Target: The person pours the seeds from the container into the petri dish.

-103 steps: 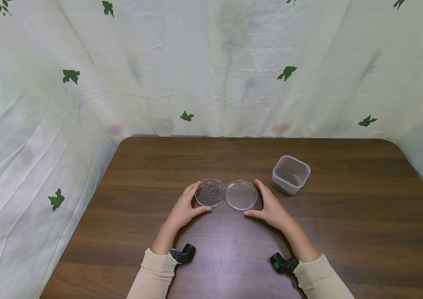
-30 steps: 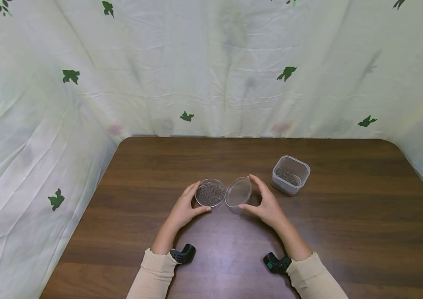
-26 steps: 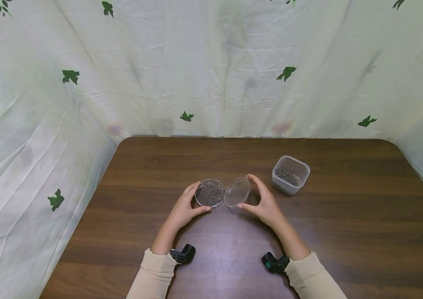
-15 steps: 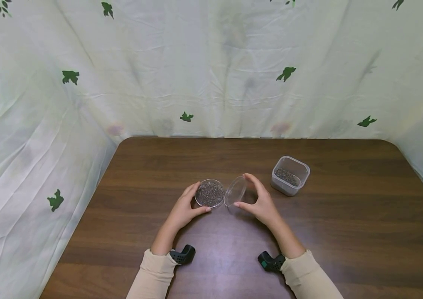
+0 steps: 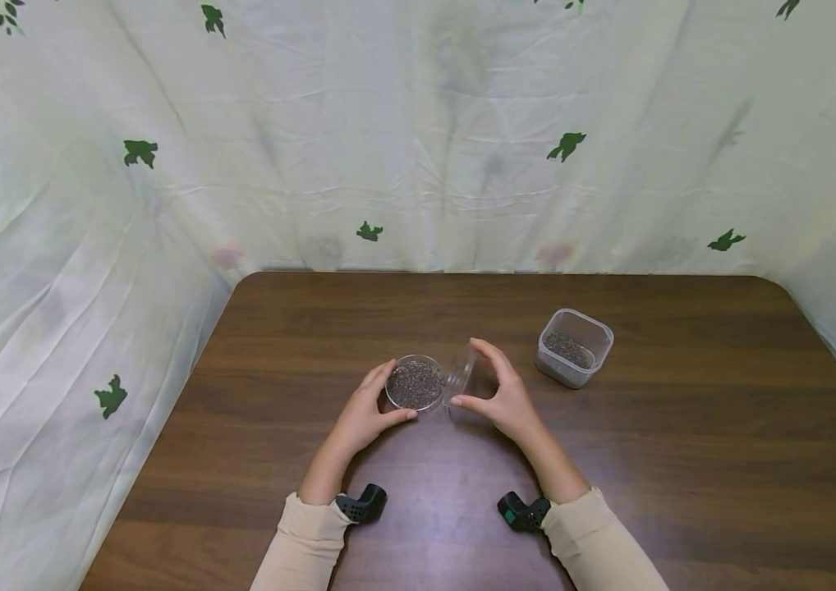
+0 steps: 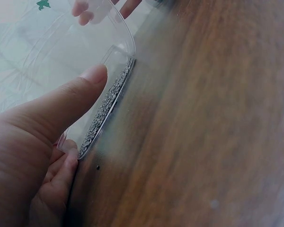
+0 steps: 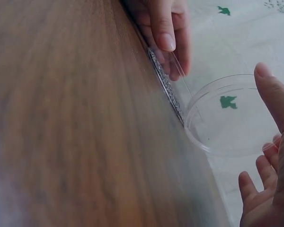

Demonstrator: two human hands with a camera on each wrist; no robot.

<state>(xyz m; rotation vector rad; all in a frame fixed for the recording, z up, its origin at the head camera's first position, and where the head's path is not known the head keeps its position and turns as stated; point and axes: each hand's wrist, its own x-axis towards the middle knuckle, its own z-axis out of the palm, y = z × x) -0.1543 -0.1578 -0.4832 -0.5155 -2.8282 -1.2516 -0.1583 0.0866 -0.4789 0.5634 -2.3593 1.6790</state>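
A round clear petri dish [image 5: 415, 384] filled with dark grey grains lies flat on the table. My left hand [image 5: 360, 416] holds its left side, thumb at the near edge and fingers at the far edge. My right hand [image 5: 507, 404] grips a clear petri dish lid [image 5: 460, 375] between thumb and fingers. The lid stands steeply tilted, its lower edge beside the dish's right rim. In the right wrist view, the lid [image 7: 195, 130] rises from the dish's end on its edge. The left wrist view shows the layer of grains [image 6: 106, 109] side-on through the dish wall.
Behind and right of my right hand stands a square translucent plastic tub [image 5: 567, 374], partly filled with similar grains. A stray dark grain [image 6: 98, 167] lies on the wooden table [image 5: 300, 328]. A pale curtain [image 5: 418, 164] with green bird shapes hangs behind.
My right hand has taken hold of the lid, which lay flat, and tipped its right side up, moving leftward until it stands steeply. My left hand and the dish stay put.
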